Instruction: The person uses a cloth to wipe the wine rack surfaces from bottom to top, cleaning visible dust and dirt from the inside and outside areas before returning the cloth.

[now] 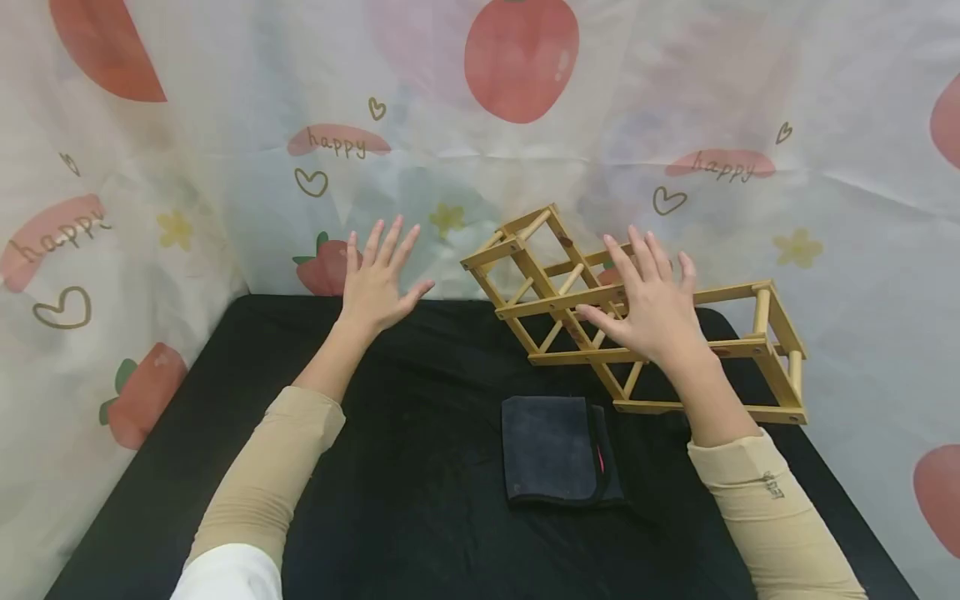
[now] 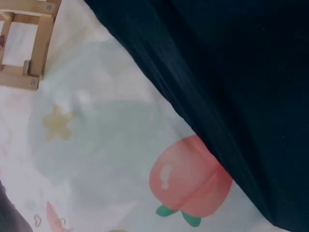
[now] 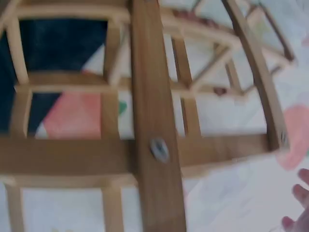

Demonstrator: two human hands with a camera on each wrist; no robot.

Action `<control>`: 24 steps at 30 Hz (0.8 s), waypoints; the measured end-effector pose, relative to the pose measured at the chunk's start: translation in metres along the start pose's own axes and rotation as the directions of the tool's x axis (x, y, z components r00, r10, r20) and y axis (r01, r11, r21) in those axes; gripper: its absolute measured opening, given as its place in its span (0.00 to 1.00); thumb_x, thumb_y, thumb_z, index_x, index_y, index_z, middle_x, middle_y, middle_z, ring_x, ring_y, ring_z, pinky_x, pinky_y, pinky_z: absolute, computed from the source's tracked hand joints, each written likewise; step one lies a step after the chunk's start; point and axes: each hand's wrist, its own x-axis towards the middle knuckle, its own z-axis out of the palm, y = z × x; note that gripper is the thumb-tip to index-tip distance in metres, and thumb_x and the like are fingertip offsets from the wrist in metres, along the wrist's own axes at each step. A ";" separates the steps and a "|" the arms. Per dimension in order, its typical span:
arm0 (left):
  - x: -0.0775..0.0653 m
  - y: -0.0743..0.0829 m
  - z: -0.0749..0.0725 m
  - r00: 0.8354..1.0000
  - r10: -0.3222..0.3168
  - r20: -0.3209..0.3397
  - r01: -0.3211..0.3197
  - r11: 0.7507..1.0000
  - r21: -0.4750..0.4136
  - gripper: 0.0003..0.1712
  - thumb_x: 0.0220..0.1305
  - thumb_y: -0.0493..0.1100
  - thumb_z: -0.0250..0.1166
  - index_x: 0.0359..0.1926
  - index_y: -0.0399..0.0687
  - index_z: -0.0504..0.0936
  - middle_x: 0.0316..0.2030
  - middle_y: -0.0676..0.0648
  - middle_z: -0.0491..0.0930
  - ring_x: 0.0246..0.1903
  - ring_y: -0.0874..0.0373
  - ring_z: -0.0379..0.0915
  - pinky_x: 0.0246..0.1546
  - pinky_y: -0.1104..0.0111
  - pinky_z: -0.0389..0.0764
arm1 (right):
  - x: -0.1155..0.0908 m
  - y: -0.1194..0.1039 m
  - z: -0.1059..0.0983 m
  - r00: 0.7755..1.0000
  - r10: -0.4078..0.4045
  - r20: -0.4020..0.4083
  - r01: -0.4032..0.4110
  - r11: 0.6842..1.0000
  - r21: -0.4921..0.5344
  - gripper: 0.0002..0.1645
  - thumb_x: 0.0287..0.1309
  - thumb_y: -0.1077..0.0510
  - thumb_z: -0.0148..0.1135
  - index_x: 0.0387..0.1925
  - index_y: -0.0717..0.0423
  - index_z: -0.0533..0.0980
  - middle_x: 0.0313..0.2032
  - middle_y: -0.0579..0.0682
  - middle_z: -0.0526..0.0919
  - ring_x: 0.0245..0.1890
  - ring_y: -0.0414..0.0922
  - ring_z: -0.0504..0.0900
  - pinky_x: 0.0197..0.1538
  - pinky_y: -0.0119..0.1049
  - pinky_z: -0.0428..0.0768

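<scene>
Spread wide, my left hand is held up with straight fingers above the table's far edge, and nothing is in it. My right hand, also with fingers spread, is in front of a light wooden rack made of crossed slats and round dowels. Whether that hand touches the rack cannot be told. The rack stands at the back right, one end tilted up to the left. Its slats fill much of the right wrist view, blurred. A corner of the rack shows in the left wrist view.
A folded dark grey cloth with a black edge lies on the black-covered table, nearer than the rack. Behind and to the left hangs a pale curtain printed with fruit, hearts and words. Fingertips show at the right wrist view's edge.
</scene>
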 end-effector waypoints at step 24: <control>0.049 0.056 0.043 0.971 0.106 0.216 -0.155 0.962 0.226 0.36 0.67 0.66 0.33 0.71 0.61 0.39 0.69 0.47 0.41 0.68 0.50 0.34 0.63 0.51 0.27 | -0.100 -0.036 0.116 0.944 -0.306 0.123 0.292 0.949 0.123 0.52 0.47 0.25 0.51 0.69 0.44 0.51 0.68 0.52 0.52 0.67 0.53 0.50 0.58 0.62 0.49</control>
